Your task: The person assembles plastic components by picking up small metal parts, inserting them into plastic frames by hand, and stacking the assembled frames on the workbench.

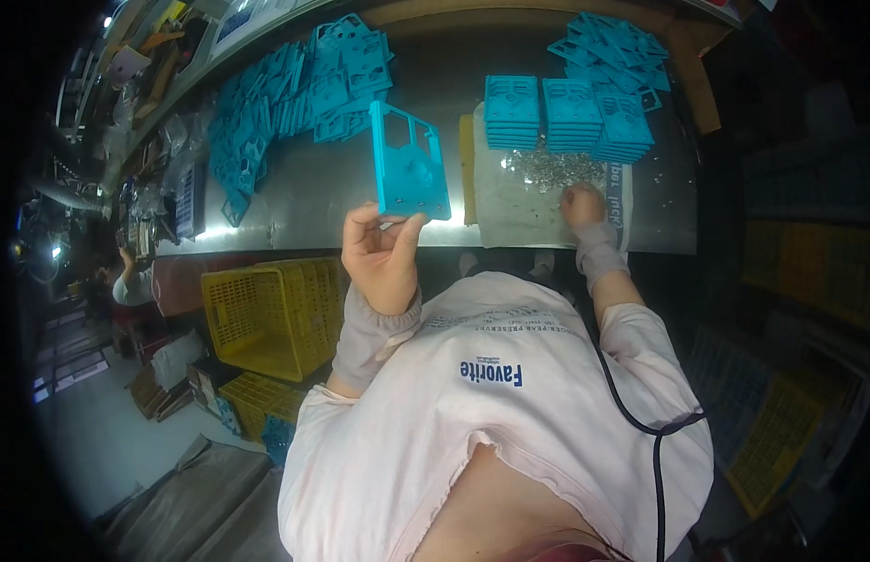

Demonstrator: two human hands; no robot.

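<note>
My left hand (383,260) pinches a turquoise plastic panel (411,169) by its lower edge and holds it upright above the table's front edge. The panel has a cut-out window, and small metal bits show along its lower part. On the right, my right hand (583,205) is at the near side of a heap of small shiny metal pieces (557,170), its fingers drawn together. Whatever those fingertips hold is too small to make out. The heap lies on a whitish sheet (510,220). Just beyond it stand neat stacks of turquoise panels (571,114).
A large loose pile of turquoise panels (308,84) covers the far left of the metal table (313,178), with another pile (611,58) at the far right. Yellow crates (266,318) stand below on the left. A black cable (658,468) hangs over my right side. Another person's arm (128,267) shows far left.
</note>
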